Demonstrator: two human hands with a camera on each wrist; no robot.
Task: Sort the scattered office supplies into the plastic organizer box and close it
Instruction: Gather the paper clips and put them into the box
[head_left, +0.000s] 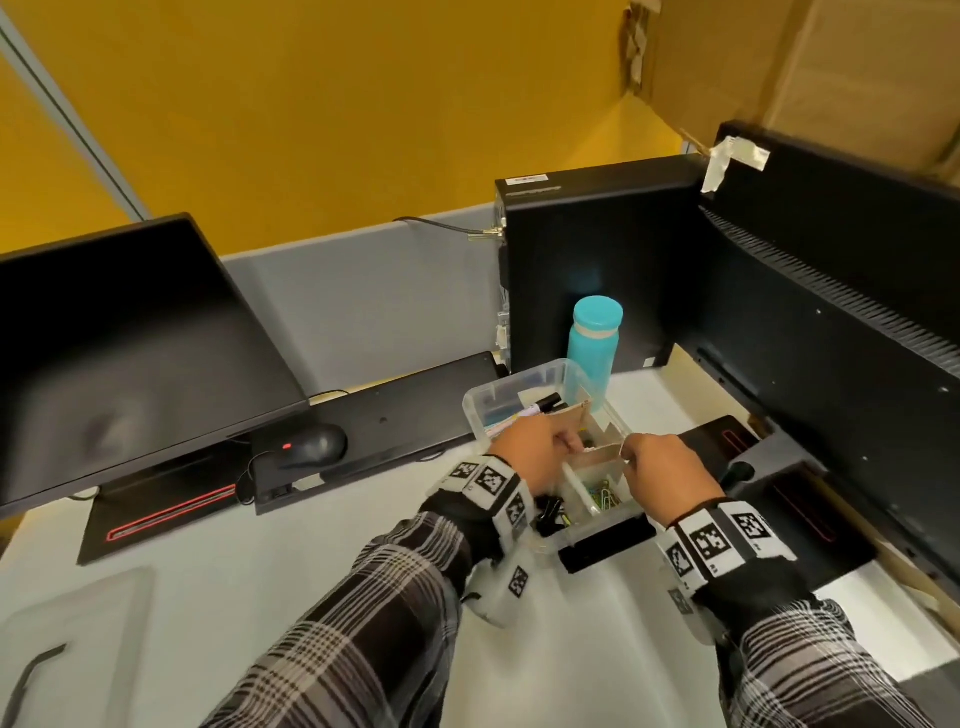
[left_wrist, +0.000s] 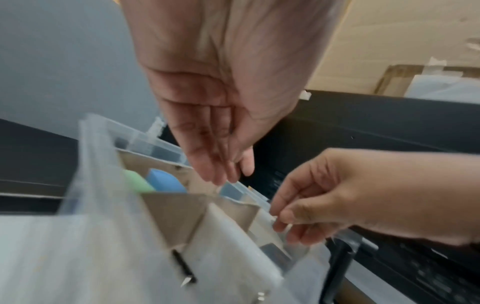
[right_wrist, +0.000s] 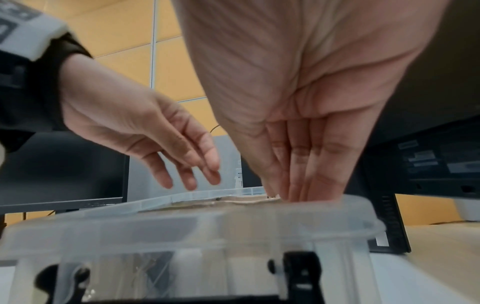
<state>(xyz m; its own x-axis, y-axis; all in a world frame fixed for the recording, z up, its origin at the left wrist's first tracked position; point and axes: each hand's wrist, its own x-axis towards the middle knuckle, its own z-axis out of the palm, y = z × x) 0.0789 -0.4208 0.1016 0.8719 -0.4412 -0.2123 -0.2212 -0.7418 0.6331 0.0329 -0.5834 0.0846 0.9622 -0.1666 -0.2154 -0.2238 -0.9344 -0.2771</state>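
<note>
Fingers (left_wrist: 288, 216) of the right hand (head_left: 660, 478) pinch a cardboard divider (head_left: 597, 453) inside the open plastic organizer box (head_left: 519, 382); left hand (head_left: 535, 452) hovers above it, fingers (right_wrist: 189, 164) loosely spread; paper clips (head_left: 605, 498) lie below the fingertips.

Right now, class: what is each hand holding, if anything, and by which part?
The right hand pinches the top edge of a cardboard divider inside the organizer box. The left hand holds nothing, its fingers loose above the box.
</note>
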